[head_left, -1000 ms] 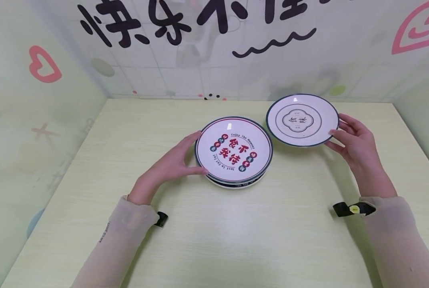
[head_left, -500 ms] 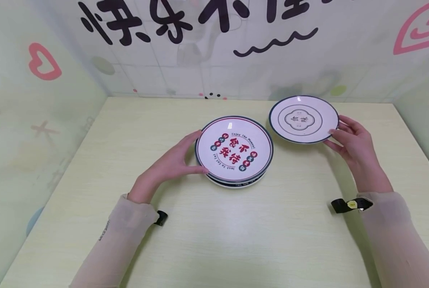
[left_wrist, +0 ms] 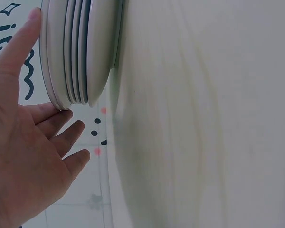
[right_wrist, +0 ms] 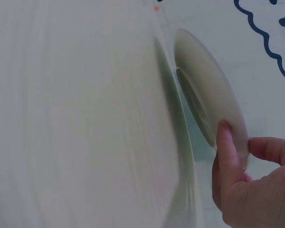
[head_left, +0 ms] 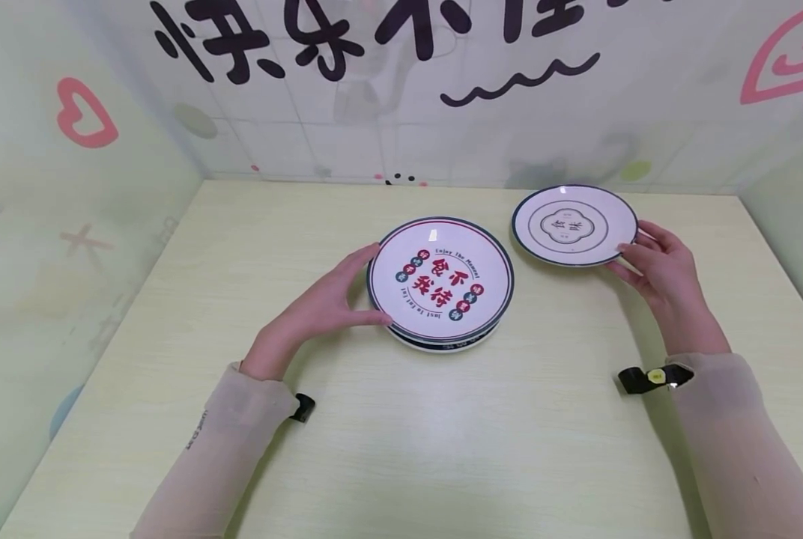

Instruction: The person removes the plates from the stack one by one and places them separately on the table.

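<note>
A stack of several plates (left_wrist: 78, 52) stands near the middle of the table; its top plate (head_left: 440, 254) is white with a blue rim and red characters. My left hand (head_left: 320, 303) is at the stack's left side, thumb and index finger touching the rim, the other fingers loosely spread in the left wrist view. My right hand (head_left: 667, 277) pinches the right edge of a single white plate (head_left: 573, 251) with a dark blue rim and a grey medallion. In the right wrist view, fingers (right_wrist: 226, 142) press its underside, and the plate is raised off the table.
The pale wooden table (head_left: 428, 442) meets a printed back wall (head_left: 347, 142) just behind the held plate. A printed side wall (head_left: 85, 247) bounds the left. Black straps (head_left: 654, 378) show at the sleeve cuffs.
My right hand has shifted the single plate slightly right, lowering and levelling it, so the gap to the stack is wider. My left hand and the stack have stayed in place.
</note>
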Tool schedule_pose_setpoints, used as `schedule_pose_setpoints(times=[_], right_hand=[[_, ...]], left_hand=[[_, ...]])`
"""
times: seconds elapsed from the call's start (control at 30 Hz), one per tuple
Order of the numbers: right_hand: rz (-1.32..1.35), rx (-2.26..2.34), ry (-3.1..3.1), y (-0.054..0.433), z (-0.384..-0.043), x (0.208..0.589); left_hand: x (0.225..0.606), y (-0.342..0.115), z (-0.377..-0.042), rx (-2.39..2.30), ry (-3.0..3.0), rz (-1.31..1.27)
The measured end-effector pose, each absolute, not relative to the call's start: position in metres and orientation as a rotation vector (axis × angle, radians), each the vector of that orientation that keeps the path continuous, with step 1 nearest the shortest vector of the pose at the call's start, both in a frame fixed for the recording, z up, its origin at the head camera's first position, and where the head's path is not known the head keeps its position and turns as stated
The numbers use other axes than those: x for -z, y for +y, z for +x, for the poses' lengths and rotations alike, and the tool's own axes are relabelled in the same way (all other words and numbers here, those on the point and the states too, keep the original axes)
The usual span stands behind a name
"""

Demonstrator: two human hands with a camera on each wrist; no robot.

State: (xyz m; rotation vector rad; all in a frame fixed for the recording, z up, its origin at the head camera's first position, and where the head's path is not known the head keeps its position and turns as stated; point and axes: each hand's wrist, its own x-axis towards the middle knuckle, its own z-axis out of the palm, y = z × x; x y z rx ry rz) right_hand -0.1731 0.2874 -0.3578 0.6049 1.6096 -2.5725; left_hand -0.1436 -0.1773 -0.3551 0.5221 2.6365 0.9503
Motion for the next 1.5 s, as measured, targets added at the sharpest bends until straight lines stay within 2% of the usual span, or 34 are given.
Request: schedule_pose_setpoints(times=[0.73, 1.5], right_hand=[[0.605, 2.522, 1.622, 0.295, -0.173, 0.362], [0.476, 2.125, 1.93, 0.305, -0.174, 0.364]], left_hand=[[0.358, -0.177, -0.145, -0.969, 2.64, 0.515], [0.359, -0.177, -0.145, -0.973, 2.638, 0.499]])
